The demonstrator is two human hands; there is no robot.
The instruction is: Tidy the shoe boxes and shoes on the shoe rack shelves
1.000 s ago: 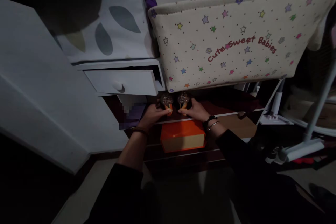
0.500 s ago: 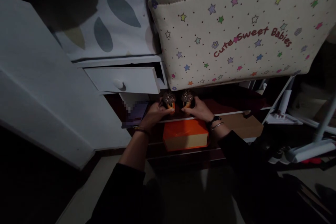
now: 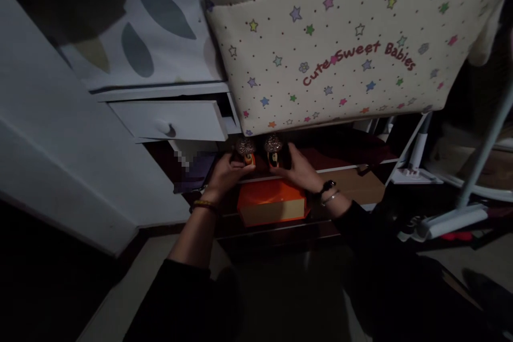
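Two small mushroom-shaped ornaments stand side by side on the dark red shelf (image 3: 260, 172), under the overhang of the fabric basket. Each has a glittery brown domed top and an orange and black lower part. My left hand (image 3: 226, 173) is closed round the left ornament (image 3: 246, 146), its thumb across the base. Beside the right ornament (image 3: 273, 144), my right hand (image 3: 300, 170) has its fingers spread, the thumb tip close to the base. Whether that thumb touches it is hard to see in the dim light.
A cream star-print fabric basket (image 3: 340, 64) hangs over the shelf. Left of it is a partly pulled-out white drawer (image 3: 168, 120). An orange box (image 3: 272, 200) and a brown cardboard box (image 3: 352, 187) lie below. White metal legs (image 3: 417, 152) stand at right.
My right hand's fingers have parted from the right ornament, which now shows more of its front. My left hand stays at the left ornament. The view has shifted slightly right.
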